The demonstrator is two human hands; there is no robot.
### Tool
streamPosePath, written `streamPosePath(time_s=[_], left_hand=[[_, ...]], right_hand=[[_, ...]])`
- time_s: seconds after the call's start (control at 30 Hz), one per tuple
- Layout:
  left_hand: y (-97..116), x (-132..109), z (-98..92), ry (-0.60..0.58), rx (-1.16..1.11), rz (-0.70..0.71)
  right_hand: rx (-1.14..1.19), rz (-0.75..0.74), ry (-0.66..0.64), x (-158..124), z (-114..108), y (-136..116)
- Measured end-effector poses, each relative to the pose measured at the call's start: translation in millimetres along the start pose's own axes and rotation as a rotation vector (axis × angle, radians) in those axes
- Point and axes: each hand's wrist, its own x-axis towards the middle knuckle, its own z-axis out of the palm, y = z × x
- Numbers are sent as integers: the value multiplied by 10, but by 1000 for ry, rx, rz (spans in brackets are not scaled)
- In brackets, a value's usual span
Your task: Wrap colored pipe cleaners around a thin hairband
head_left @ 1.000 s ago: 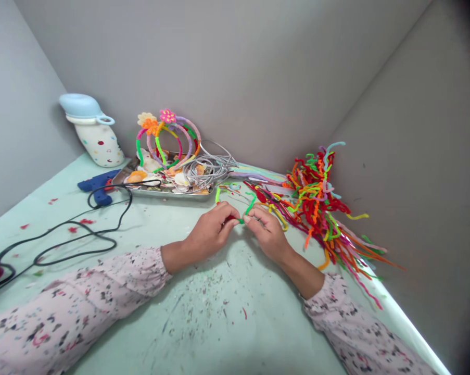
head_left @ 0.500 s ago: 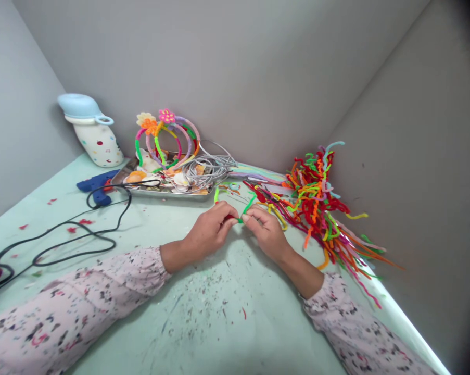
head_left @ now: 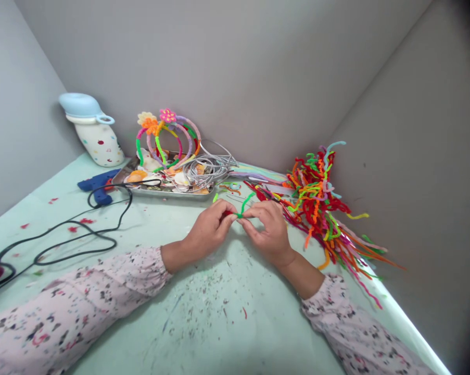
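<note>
My left hand (head_left: 208, 229) is closed in a pinch on a thin piece wrapped in red and green pipe cleaner, most of it hidden by the fingers. Right beside it, my right hand (head_left: 269, 229) pinches the same piece at the green part. A free end of green pipe cleaner (head_left: 248, 202) sticks up between the two hands. Past my left fingertips a short lime-green tip (head_left: 215, 197) shows. Fingertips of both hands nearly touch over the pale green table (head_left: 219, 323).
Behind my hands a metal tray (head_left: 168, 194) holds shells, grey wire coils (head_left: 209, 169) and colourful hoops (head_left: 188, 136) with flowers. Many pipe cleaners (head_left: 316, 203) lie at the right. A blue glue gun (head_left: 98, 185), black cord (head_left: 117, 224) and bottle (head_left: 98, 140) are left.
My right hand has shifted its fingers, now lying flatter along the piece and slightly closer to my left hand. The green end between them leans a little differently.
</note>
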Motion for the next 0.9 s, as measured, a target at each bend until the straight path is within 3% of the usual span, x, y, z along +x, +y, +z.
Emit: streamPosePath(time_s=[0.63,0.9], left_hand=[[9,7,-15,8,22,43],[-3,4,-5,7,43,82]], right_hand=[[-85,-45,-6,2,-9,0],[-86,-25,-84,12,-10,-21]])
